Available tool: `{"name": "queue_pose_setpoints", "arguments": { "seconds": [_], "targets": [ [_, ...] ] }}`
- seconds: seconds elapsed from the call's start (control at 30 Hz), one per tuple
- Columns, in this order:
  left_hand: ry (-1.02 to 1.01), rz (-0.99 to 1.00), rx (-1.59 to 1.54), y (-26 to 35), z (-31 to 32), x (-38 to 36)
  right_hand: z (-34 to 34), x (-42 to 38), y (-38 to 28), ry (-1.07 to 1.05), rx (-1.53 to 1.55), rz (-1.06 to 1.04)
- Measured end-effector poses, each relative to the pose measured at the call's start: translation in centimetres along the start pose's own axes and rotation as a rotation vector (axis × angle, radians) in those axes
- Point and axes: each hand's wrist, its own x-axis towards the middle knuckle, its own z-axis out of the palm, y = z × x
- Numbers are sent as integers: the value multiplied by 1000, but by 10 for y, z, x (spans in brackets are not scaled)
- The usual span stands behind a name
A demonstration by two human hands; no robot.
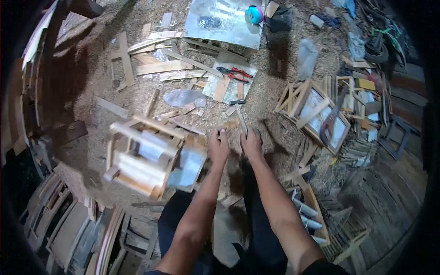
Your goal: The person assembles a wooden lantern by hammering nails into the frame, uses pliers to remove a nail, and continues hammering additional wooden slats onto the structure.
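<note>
My right hand (251, 143) is wrapped round the pale wooden handle of a hammer (241, 117), whose dark head points away from me. Close beside it, my left hand (219, 145) is closed with thumb and fingers together; whatever it holds, if anything, is too small to make out. Left of that hand stands a small wooden frame structure (144, 153), slightly blurred, with a pale panel (188, 166) at its right side. Beyond the hammer, red-handled pliers (239, 75) and another dark-jawed tool lie on a light board (247, 90).
Wood strips (165, 67) and shavings litter the ground ahead. A metal sheet (220, 23) carries a turquoise tape roll (254, 15). To the right, a handsaw (331, 120) leans on a glazed wooden frame (314, 107). Slatted wooden pieces (309, 213) stand near my right forearm.
</note>
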Motion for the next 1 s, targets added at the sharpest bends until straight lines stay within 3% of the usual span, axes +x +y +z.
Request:
{"name": "queue_pose_setpoints", "arguments": {
  "seconds": [0.1, 0.27, 0.37, 0.43, 0.5, 0.6, 0.63, 0.7, 0.77, 0.83, 0.9, 0.97, 1.0],
  "targets": [
    [37, 95, 213, -58, 44, 71, 22, 70, 36, -95, -62, -126],
    [44, 14, 102, -107, 92, 149, 43, 148, 67, -80, -54, -338],
    [127, 35, 18, -126, 112, 188, 39, 202, 50, 146, -116, -603],
    [181, 57, -39, -122, 121, 198, 39, 245, 22, 277, -126, -682],
    [171, -54, -180, -103, 122, 200, 40, 272, 10, 255, -229, -659],
    [187, -13, -160, -109, 116, 190, 25, 291, -9, -81, -603, -448],
    [195, -17, -136, -108, 111, 184, 27, 296, -8, -78, -601, -464],
    [209, -39, -108, -101, 100, 173, 29, 299, 0, -164, -424, -353],
    [202, -76, -215, -85, 90, 154, 16, 281, 3, -144, -297, -374],
    [185, -131, -250, -36, 76, 116, -11, 249, 0, -203, -153, -362],
    [38, -99, -173, 8, 58, 69, -35, 205, 1, -195, 113, -313],
    [-50, -132, -189, 61, 34, 4, -74, 147, -12, -292, 328, -409],
    [-103, -88, -155, 90, 12, -28, -103, 113, -34, -380, 226, -384]
  ]
}}
